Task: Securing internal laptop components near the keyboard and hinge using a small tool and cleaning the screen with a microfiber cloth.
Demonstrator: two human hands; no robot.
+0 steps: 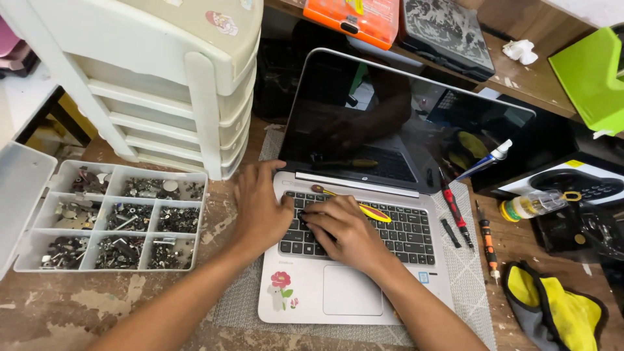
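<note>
A silver laptop [296, 300] stands open on a grey mat [473, 286], its screen [403, 123] dark. My left hand [260, 208] lies flat over the laptop's left edge, with the thumb by the hinge corner, and holds nothing. My right hand [344, 231] rests on the left half of the keyboard [409, 231] with bent fingers whose tips press on the keys. A yellow-handled screwdriver [375, 212] lies slanted across the top key rows, just beyond my right knuckles. I see nothing gripped in that hand.
A clear compartment box [110, 268] full of screws sits to the left, below a cream drawer unit [195, 84]. Right of the laptop lie a red screwdriver [455, 208], an orange screwdriver [487, 244], a small bottle [530, 205], a glue tube [487, 160] and a yellow-grey cloth [559, 312].
</note>
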